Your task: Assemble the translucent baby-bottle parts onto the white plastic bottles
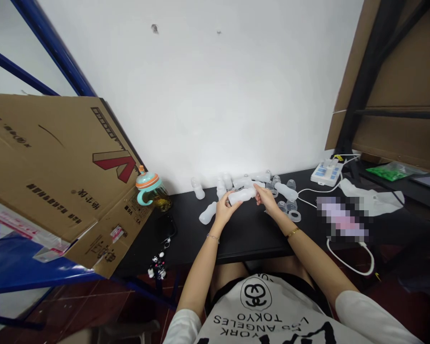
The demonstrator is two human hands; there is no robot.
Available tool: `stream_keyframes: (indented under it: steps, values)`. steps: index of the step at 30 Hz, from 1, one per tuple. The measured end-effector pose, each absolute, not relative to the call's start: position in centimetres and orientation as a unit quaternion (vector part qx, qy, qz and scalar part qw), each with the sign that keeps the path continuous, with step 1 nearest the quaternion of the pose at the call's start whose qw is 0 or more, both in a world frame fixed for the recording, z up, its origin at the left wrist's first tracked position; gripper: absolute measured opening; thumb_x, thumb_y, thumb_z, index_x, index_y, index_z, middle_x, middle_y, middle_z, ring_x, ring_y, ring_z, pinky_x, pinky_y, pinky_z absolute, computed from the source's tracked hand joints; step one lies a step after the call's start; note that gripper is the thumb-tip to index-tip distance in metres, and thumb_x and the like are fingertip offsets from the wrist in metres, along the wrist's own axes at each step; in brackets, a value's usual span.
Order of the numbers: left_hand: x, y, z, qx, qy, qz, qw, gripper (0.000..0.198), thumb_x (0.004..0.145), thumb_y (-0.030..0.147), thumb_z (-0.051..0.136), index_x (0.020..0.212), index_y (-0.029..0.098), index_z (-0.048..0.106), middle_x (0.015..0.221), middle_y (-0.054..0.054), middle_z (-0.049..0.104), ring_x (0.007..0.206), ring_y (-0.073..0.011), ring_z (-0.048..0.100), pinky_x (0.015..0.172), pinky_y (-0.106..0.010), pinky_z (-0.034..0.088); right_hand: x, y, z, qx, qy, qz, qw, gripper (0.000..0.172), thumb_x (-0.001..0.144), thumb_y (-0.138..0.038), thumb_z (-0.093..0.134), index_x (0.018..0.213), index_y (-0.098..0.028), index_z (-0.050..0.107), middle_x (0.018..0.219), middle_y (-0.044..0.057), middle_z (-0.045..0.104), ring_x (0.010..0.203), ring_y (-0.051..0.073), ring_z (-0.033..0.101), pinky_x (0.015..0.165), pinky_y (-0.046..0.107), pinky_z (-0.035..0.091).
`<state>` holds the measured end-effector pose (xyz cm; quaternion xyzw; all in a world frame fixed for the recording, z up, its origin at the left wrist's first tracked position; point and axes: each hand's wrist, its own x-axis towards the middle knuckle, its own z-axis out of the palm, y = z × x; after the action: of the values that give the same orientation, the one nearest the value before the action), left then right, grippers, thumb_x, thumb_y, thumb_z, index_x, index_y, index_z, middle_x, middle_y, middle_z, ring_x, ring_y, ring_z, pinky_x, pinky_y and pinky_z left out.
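Observation:
A white, translucent baby bottle (241, 195) lies sideways between my two hands, above the black table. My left hand (224, 210) is closed around its left end, the thumb along the near side. At the other end, my right hand (265, 198) pinches the bottle with the fingertips. Beyond the hands lie several more white bottles, one (198, 188) near the wall and another (208, 213) left of my left hand. To the right of my right hand are clear domed pieces (291, 205), a pale ring (294, 216) and a further bottle (286, 191).
A jug (152, 191) with dark liquid and a dark phone (166, 227) with a beaded charm stand left. A large cardboard box (57, 177) leans beyond. On the right are a power strip (326, 173), a white cable, a blurred-out object (342, 217) and a white bag (372, 198).

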<state>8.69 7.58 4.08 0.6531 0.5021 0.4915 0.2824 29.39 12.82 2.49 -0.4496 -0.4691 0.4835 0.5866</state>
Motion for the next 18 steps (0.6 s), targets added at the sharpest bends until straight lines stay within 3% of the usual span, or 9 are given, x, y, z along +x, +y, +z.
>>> stream_keyframes:
  steps: [7,13,18]
  values:
    - [8.39,8.51,3.62,0.617,0.447,0.536,0.363,0.061,0.074,0.057,0.079,0.115,0.013,0.067,0.075,0.0,0.062,0.05,-0.0062,0.038,0.047,-0.022,0.028,29.04,12.24,3.01,-0.437,-0.509,0.47,0.573,0.061,0.076,-0.078,0.065,0.06,-0.021,0.051,0.045,-0.002,0.05,0.036,0.009,0.043,0.034,0.021,0.039]
    - [8.49,8.26,3.79,0.634,0.449,0.52,0.353,0.055,0.075,0.053,0.079,0.113,0.015,0.067,0.078,-0.001,0.063,0.05,-0.0056,0.037,0.046,-0.022,0.027,28.82,12.13,2.84,-0.407,-0.519,0.472,0.585,0.062,0.077,-0.077,0.066,0.057,-0.025,0.041,0.041,-0.008,0.034,0.035,0.008,0.033,0.034,0.023,0.036]
    - [8.64,8.25,3.77,0.637,0.456,0.512,0.353,0.055,0.075,0.052,0.079,0.113,0.015,0.067,0.08,-0.001,0.064,0.052,-0.0063,0.039,0.049,-0.022,0.03,28.81,12.8,2.15,-0.404,-0.52,0.453,0.602,0.061,0.075,-0.077,0.067,0.057,-0.024,0.043,0.042,-0.008,0.034,0.034,0.008,0.032,0.033,0.023,0.033]
